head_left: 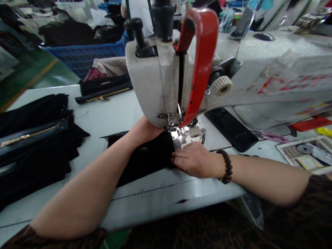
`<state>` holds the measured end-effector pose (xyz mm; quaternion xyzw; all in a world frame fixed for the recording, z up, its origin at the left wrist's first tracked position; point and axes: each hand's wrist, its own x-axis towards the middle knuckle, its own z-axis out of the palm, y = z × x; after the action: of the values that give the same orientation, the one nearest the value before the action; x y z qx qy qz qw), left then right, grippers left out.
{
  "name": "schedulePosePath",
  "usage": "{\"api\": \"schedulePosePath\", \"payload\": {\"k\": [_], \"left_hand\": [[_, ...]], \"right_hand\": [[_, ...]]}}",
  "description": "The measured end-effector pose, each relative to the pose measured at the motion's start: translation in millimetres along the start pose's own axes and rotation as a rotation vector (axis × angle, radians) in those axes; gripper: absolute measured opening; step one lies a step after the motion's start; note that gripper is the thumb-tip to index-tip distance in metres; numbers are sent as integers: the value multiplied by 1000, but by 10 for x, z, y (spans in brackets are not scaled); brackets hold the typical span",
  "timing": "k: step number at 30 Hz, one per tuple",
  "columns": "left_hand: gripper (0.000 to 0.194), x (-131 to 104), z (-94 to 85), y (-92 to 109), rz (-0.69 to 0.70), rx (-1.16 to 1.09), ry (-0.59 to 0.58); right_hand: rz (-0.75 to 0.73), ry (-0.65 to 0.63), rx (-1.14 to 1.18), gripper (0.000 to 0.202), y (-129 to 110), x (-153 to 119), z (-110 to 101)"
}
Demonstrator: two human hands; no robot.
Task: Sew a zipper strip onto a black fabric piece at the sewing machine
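A black fabric piece [147, 159] lies on the table with its right edge beside the metal plate under the presser foot of a white sewing machine [145, 76]. My left hand [150, 131] rests on the far part of the cloth. Its fingers are hidden behind the machine head. At the cloth's near right corner, my right hand [193, 160] has its fingers curled together and pinches the edge. The needle area [178, 129] lies between the two hands, partly covered by the red lever-like strip [204, 58] on the machine.
Black pieces with gold zips [33, 138] are stacked at the left. Another zipped black piece [103, 88] lies behind. A phone [230, 128], pink-handled scissors [275, 137] and a parts tray [306, 154] are at the right. A blue crate [85, 55] stands beyond the table.
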<state>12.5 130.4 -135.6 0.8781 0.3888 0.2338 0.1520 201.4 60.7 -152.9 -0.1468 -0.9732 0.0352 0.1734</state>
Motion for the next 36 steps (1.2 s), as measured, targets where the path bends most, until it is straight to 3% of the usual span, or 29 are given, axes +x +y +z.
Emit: {"api": "schedulePosePath", "payload": {"k": [6, 22, 26, 29, 31, 33, 36], "left_hand": [[30, 27, 0, 24, 34, 4, 7], [19, 23, -6, -9, -139, 118, -16], [21, -226, -276, 206, -153, 196, -71], [32, -514, -423, 528, -12, 317, -179], [41, -686, -390, 693, 66, 377, -106], [37, -822, -277, 746, 159, 458, -7], [36, -969, -105, 657, 283, 487, 29]], "right_hand": [[12, -4, 3, 21, 3, -7, 15], [74, 69, 2, 15, 8, 9, 3], [162, 219, 157, 14, 28, -6, -14], [261, 376, 249, 13, 52, -7, -25], [297, 428, 256, 12, 65, -4, -31], [288, 433, 251, 13, 69, -7, -38], [168, 304, 160, 16, 47, -37, -61]]}}
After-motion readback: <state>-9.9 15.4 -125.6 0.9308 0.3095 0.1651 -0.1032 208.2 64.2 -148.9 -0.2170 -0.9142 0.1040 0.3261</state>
